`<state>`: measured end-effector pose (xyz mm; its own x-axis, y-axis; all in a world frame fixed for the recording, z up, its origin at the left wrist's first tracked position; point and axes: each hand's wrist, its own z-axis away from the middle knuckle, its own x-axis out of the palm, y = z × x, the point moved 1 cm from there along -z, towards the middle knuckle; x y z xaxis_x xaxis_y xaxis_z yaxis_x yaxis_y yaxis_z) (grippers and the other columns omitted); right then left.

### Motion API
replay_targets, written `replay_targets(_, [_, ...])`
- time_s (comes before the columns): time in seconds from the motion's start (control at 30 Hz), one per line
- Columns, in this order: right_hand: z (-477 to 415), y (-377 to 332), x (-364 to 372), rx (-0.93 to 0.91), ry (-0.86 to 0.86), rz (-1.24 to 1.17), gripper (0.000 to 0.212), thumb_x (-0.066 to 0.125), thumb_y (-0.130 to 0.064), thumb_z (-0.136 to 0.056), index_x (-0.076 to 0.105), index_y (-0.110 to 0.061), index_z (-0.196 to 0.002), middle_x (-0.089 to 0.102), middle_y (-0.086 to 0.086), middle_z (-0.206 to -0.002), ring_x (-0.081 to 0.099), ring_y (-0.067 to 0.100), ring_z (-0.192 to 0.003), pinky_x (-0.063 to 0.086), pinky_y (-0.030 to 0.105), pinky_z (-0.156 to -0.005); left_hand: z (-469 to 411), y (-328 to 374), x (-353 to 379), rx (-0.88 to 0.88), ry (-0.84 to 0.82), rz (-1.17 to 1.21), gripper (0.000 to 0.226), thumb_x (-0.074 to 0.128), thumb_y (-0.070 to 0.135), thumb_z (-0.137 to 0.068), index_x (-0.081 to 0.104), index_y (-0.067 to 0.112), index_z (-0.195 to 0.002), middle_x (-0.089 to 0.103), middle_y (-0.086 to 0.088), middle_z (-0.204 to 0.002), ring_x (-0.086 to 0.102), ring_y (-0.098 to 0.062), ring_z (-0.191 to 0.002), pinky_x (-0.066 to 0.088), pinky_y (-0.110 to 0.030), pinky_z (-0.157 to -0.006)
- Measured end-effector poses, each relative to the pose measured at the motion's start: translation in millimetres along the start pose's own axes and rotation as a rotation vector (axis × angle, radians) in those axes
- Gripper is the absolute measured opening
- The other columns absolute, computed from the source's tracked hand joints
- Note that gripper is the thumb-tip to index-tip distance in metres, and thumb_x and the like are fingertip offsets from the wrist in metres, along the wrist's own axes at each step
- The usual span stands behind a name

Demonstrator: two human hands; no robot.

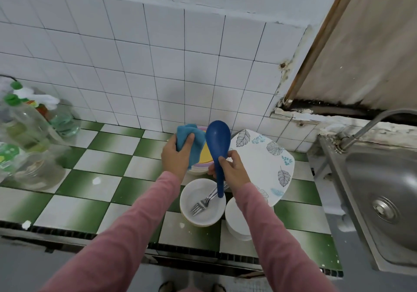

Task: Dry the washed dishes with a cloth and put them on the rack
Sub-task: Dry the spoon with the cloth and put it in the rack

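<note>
My right hand (233, 170) grips the handle of a dark blue plastic serving spoon (218, 143), held upright with its bowl on top. Beside it, my left hand (177, 155) holds a bunched blue cloth (189, 139), apart from the spoon. Below the hands a white bowl (198, 218) holds forks (204, 202). Behind the cloth stands a stack of coloured plates (205, 156). A square white plate with a leaf pattern (268, 163) leans to the right. A stack of white dishes (235, 221) sits partly under my right sleeve. No rack is in view.
Clear plastic bottles with green caps (27, 129) crowd the left of the green-and-white tiled counter (94, 185). A steel sink (381, 192) with a tap (370, 127) lies at the right. A white tiled wall stands behind.
</note>
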<state>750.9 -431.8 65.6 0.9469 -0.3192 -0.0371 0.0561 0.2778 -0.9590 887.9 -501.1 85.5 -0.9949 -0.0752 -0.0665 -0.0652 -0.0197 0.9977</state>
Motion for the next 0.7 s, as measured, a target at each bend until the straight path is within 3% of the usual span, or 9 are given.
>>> replay_targets(0.13, [-1,-5,2,-0.018,0.0,-0.101,0.02,0.042,-0.01,-0.105,0.042,-0.012,-0.124,0.063,0.007,-0.071,0.062,0.012,-0.058,0.053,0.019,-0.055,-2,7,9,0.077,0.137,0.064,0.008,0.068,0.031,-0.091,0.066,0.024,-0.093,0.063,0.012,-0.081,0.057,-0.003,-0.075,0.049,-0.025,-0.075])
replay_targets(0.27, [-4,-9,5,-0.005,0.019,-0.147,0.04,0.044,-0.014,-0.105,0.04,-0.024,-0.143,0.063,0.01,-0.076,0.061,0.014,-0.057,0.055,0.025,-0.057,-8,22,17,0.238,0.257,0.135,0.023,0.069,0.021,-0.091,0.068,0.017,-0.114,0.068,0.014,-0.092,0.06,0.011,-0.08,0.048,-0.011,-0.078])
replay_targets(0.37, [-5,-19,9,0.009,-0.048,-0.206,0.029,0.042,-0.028,-0.106,0.052,-0.027,-0.133,0.06,0.009,-0.078,0.056,0.015,-0.057,0.048,0.028,-0.057,-20,22,23,0.572,0.109,-0.144,0.047,0.068,0.006,-0.088,0.059,0.016,-0.133,0.067,-0.014,-0.122,0.065,-0.016,-0.106,0.049,-0.014,-0.088])
replay_targets(0.4, [-5,-24,12,0.047,-0.084,-0.29,0.025,0.044,-0.037,-0.105,0.058,-0.027,-0.123,0.058,0.008,-0.076,0.052,0.015,-0.055,0.045,0.028,-0.055,-23,20,26,0.709,0.016,-0.288,0.05,0.065,0.005,-0.088,0.056,0.013,-0.136,0.061,-0.013,-0.132,0.059,-0.024,-0.119,0.047,-0.021,-0.097])
replay_targets(0.47, [-6,-34,14,0.132,-0.133,-0.511,0.045,0.045,-0.059,-0.095,0.061,-0.023,-0.117,0.056,0.005,-0.075,0.046,0.014,-0.051,0.039,0.025,-0.049,-25,14,34,0.874,-0.214,-0.538,0.05,0.053,0.02,-0.093,0.049,0.009,-0.142,0.049,-0.005,-0.145,0.039,-0.022,-0.138,0.031,-0.036,-0.113])
replay_targets(0.53, [-12,-35,9,0.124,-0.145,-0.606,0.064,0.033,-0.071,-0.091,0.062,-0.024,-0.123,0.055,0.004,-0.076,0.039,0.013,-0.05,0.035,0.022,-0.045,-19,10,39,0.721,-0.439,-0.653,0.057,0.043,0.034,-0.099,0.035,0.013,-0.151,0.038,-0.006,-0.155,0.026,-0.021,-0.146,0.022,-0.039,-0.119])
replay_targets(0.63, [-20,-31,-5,0.149,-0.138,-0.599,0.08,0.014,-0.078,-0.091,0.062,-0.028,-0.131,0.048,0.005,-0.072,0.033,0.014,-0.053,0.031,0.023,-0.045,-10,2,39,0.489,-0.61,-0.719,0.059,0.04,0.034,-0.104,0.019,0.019,-0.157,0.043,-0.01,-0.151,0.049,-0.025,-0.128,0.038,-0.037,-0.111])
replay_targets(0.7, [-23,-27,-7,0.174,-0.162,-0.587,0.085,0.012,-0.081,-0.088,0.06,-0.028,-0.133,0.043,0.004,-0.068,0.031,0.014,-0.053,0.029,0.023,-0.044,-6,5,38,0.452,-0.674,-0.722,0.058,0.036,0.032,-0.105,0.014,0.019,-0.157,0.037,-0.009,-0.155,0.047,-0.023,-0.132,0.037,-0.036,-0.112])
